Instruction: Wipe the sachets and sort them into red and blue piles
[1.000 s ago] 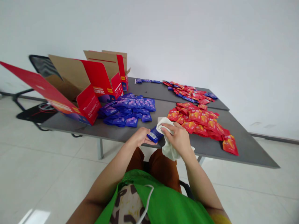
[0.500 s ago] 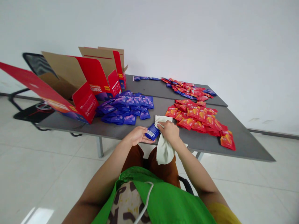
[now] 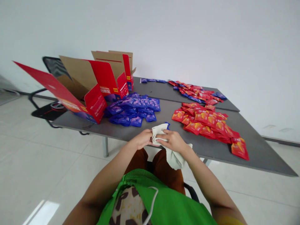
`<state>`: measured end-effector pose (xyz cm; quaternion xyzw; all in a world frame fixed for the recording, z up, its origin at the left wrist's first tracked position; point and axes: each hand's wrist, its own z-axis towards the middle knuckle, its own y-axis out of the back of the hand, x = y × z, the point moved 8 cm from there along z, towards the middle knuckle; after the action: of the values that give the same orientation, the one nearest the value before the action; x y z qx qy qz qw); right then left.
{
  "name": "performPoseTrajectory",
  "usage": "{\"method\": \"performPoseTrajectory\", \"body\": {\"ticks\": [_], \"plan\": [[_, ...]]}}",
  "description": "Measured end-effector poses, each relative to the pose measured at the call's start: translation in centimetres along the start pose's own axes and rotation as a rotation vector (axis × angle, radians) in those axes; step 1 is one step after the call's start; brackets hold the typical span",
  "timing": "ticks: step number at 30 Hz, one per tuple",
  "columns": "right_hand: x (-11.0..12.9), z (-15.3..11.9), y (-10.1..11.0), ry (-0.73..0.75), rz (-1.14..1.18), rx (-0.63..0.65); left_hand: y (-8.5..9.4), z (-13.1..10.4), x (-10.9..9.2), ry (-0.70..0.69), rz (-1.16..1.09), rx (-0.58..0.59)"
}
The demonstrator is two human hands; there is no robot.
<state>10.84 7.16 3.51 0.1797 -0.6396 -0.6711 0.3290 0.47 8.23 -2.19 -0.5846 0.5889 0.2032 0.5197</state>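
Between my hands, above the table's front edge, is a blue sachet (image 3: 167, 125), mostly covered by a pale cloth (image 3: 174, 158). My left hand (image 3: 144, 139) grips the sachet from the left side, its fingers partly under the cloth. My right hand (image 3: 172, 140) presses the cloth over the sachet, with the loose end hanging below toward my lap. A heap of blue sachets (image 3: 136, 109) lies on the left, and a heap of red sachets (image 3: 206, 122) on the right.
Open red cartons (image 3: 96, 103) stand at the left of the grey table (image 3: 164, 109). Farther back lie mixed red and blue sachets (image 3: 197, 92) and a short row of blue sachets (image 3: 153, 80). A black chair (image 3: 47, 109) is beyond the left end.
My right hand has drawn the cloth across the blue sachet, so only a corner now shows. The whole view has shifted slightly, with the table appearing farther right.
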Motion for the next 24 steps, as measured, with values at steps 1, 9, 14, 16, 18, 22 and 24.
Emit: {"method": "performPoseTrajectory", "body": {"ticks": [1, 9, 14, 16, 18, 22, 24], "plan": [[-0.9, 0.2, -0.1, -0.047, -0.018, -0.007, -0.2, -0.2, 0.1, -0.007, 0.004, 0.011], [-6.5, 0.1, 1.3, -0.511, -0.205, -0.069, -0.3, -0.1, 0.3, 0.034, 0.073, -0.062], [-4.7, -1.8, 3.9, -0.343, -0.207, -0.422, -0.6, -1.3, 0.0, -0.133, 0.356, -0.291], [-3.7, -2.8, 5.2, -0.214, -0.171, -0.560, -1.4, -2.8, -1.2, -0.318, 0.647, -0.413], [-2.7, -3.8, 6.4, -0.118, -0.137, -0.659, -2.8, -4.3, -1.9, -0.456, 0.928, -0.519], [-1.3, -5.4, 8.0, -0.057, -0.102, -0.746, -4.9, -5.0, -1.8, -0.638, 1.154, -0.461], [-0.9, -5.5, 8.0, -0.051, -0.093, -0.741, -4.9, -4.7, -1.5, -0.731, 1.180, -0.410]]}}
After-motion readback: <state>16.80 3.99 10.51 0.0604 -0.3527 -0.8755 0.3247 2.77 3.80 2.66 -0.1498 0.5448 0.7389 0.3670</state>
